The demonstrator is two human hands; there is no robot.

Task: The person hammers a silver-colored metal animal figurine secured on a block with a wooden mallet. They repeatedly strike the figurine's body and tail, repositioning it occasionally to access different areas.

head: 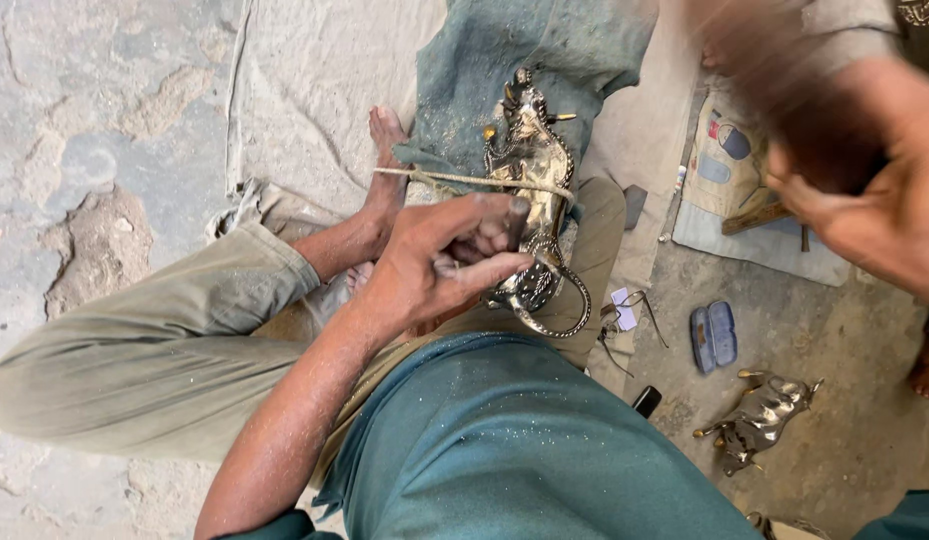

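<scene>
my lap: I sit on the floor (104, 120) with my knees folded; metal dust speckles my shirt and trousers; grit like that could work into my skin or my eyes if I lean closer

left hand (446, 262): curled tight, fingers (484, 238) folded down on the rear of the brass figure (532, 190), thumb along its side; if this clamp loosens, the piece may twist under me

right hand (864, 190): raised high at my right and smeared with motion; I cannot tell how far it is closed or what it carries; a fast hand coming down so near my bare knuckles could strike them rather than the metal

brass figure: an ornate animal shape with a curled tail, lying lengthwise across my shin on a green cloth (544, 60), just beyond my left hand; its horns and tail loop are pointed enough to gouge my leg if it slips

cord (464, 180): drawn taut across the figure and hooked round my bare foot (384, 170); should it fray or ride off my toes, the hold goes slack at once

further right: spectacles (629, 315), a blue case (714, 335) and a second metal figure (759, 420) lie loose on the floor, near enough to be knocked
</scene>
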